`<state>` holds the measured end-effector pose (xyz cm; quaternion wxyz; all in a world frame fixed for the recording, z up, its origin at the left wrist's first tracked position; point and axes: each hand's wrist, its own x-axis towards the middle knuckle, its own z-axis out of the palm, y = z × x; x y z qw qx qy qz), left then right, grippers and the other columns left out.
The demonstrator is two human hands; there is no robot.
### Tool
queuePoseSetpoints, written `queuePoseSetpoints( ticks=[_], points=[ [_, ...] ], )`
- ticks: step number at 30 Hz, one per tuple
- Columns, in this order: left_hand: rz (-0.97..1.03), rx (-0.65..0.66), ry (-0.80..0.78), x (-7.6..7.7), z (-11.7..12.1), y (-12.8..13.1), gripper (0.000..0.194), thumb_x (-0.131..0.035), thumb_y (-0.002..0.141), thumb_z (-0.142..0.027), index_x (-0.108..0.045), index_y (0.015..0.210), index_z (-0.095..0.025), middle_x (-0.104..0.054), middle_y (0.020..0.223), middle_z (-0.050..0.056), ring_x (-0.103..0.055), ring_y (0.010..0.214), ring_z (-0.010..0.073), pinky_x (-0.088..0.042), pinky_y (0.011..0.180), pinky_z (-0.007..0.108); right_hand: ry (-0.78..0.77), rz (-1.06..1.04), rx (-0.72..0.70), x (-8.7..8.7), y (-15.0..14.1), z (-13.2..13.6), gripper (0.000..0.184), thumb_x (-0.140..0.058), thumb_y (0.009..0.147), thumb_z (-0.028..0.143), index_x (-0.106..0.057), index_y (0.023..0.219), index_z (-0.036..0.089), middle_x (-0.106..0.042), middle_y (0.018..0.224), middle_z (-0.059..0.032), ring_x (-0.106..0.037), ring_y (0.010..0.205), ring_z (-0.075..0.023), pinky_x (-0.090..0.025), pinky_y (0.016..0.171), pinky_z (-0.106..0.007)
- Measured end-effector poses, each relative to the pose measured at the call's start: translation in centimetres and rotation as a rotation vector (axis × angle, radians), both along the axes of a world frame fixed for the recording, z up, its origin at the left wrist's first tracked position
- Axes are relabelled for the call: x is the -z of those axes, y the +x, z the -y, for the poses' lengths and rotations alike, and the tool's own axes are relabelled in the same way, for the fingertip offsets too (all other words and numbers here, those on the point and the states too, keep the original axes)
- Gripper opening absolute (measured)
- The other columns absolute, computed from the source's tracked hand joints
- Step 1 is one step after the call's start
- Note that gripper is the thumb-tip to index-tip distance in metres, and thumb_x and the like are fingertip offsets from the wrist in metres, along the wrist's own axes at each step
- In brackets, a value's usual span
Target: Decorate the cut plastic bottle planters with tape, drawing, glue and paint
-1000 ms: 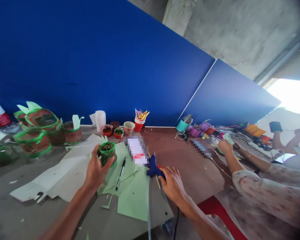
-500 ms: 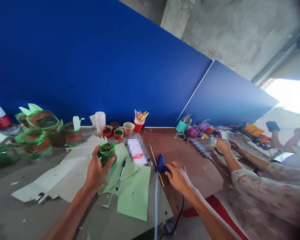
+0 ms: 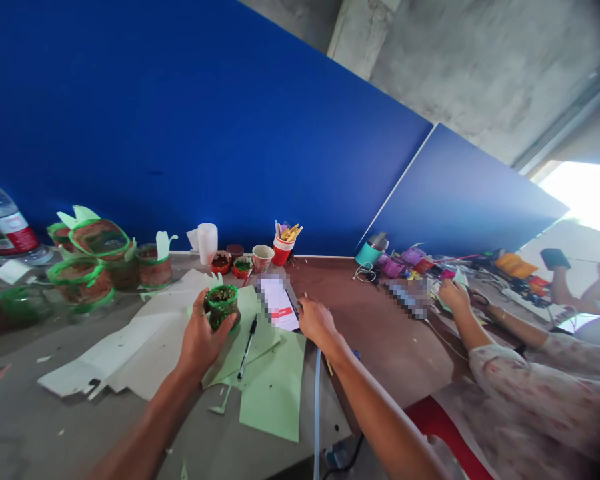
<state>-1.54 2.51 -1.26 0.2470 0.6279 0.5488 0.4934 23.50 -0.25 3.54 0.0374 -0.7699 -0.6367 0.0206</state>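
Observation:
My left hand [image 3: 203, 340] is wrapped round a small jar [image 3: 223, 308] with a green rim and a dark green, mottled coating, held upright above the paper. Beside the phone [image 3: 283, 308], my right hand [image 3: 319, 323] has its fingers bent together over a thin wooden stick [image 3: 329, 367]; the stick's tip shows just past the fingers. A blue glue gun [image 3: 357, 355] is mostly hidden behind my right forearm. From it a long translucent glue stick [image 3: 317, 413] reaches toward me. A black pen [image 3: 247, 347] lies on light green paper [image 3: 273, 400] between my hands.
Several brown jars with green rims [image 3: 83, 283] and a plastic bottle [image 3: 7, 230] stand at left. Small paint cups [image 3: 243, 268], a paper cup [image 3: 263, 257] and a red cup of sticks [image 3: 283, 250] line the blue partition. At right a co-worker's hands [image 3: 455, 297] handle something.
My right hand has put the glue gun down to the right, let go of it, and moved to the wooden stick by the phone. My left hand keeps holding the jar.

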Motion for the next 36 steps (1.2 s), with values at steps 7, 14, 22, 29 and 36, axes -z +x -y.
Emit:
queuePoseSetpoints(
  ticks=[7,14,22,29,36],
  points=[
    [-0.015,0.007,-0.006,-0.1,0.1,0.0,0.073,-0.062,0.078,-0.047,-0.034,0.139,-0.019,-0.056,0.13,0.019,-0.059,0.116,0.0343,-0.046,0.098,0.052,-0.146,0.087,-0.066,0.2,0.5,-1.3,0.029,-0.054,0.081,0.011,-0.072,0.104,0.015,-0.073,0.109,-0.0179,-0.065,0.107,-0.031,-0.045,0.085,-0.037],
    [-0.007,-0.009,-0.005,0.0,0.1,0.1,0.075,-0.063,0.076,-0.049,-0.038,0.138,-0.016,-0.058,0.128,0.019,-0.06,0.114,0.0344,-0.047,0.096,0.051,-0.197,0.07,-0.073,0.3,0.7,-2.1,0.036,-0.057,0.08,0.011,-0.066,0.114,0.017,-0.071,0.112,-0.016,-0.066,0.107,-0.0298,-0.043,0.09,-0.04],
    [0.0,-0.014,-0.033,-0.4,0.2,0.3,0.078,-0.062,0.076,-0.047,-0.034,0.141,-0.013,-0.054,0.135,0.023,-0.054,0.124,0.036,-0.043,0.102,0.053,0.009,-0.157,0.122,-1.9,1.7,-2.4,0.027,-0.058,0.079,0.009,-0.069,0.103,0.009,-0.06,0.121,-0.0253,-0.062,0.111,-0.0358,-0.04,0.094,-0.044],
    [0.012,-0.009,-0.081,-0.2,0.1,0.3,0.082,-0.065,0.075,-0.046,-0.032,0.143,-0.014,-0.059,0.128,0.021,-0.061,0.114,0.0348,-0.047,0.095,0.052,0.266,-0.785,0.189,-3.2,1.3,-1.6,0.022,-0.053,0.082,0.02,-0.066,0.098,0.015,-0.065,0.099,-0.0112,-0.063,0.091,-0.0227,-0.045,0.081,-0.034],
    [0.117,0.043,-0.102,-0.1,0.3,0.3,0.081,-0.066,0.074,-0.042,-0.031,0.143,-0.015,-0.063,0.121,0.018,-0.062,0.111,0.0324,-0.046,0.097,0.051,0.236,-1.594,0.001,-0.6,-5.9,-1.1,0.024,-0.065,0.065,0.034,-0.063,0.083,0.018,-0.059,0.069,0.0001,-0.056,0.059,-0.0128,-0.045,0.06,-0.027]
  ],
)
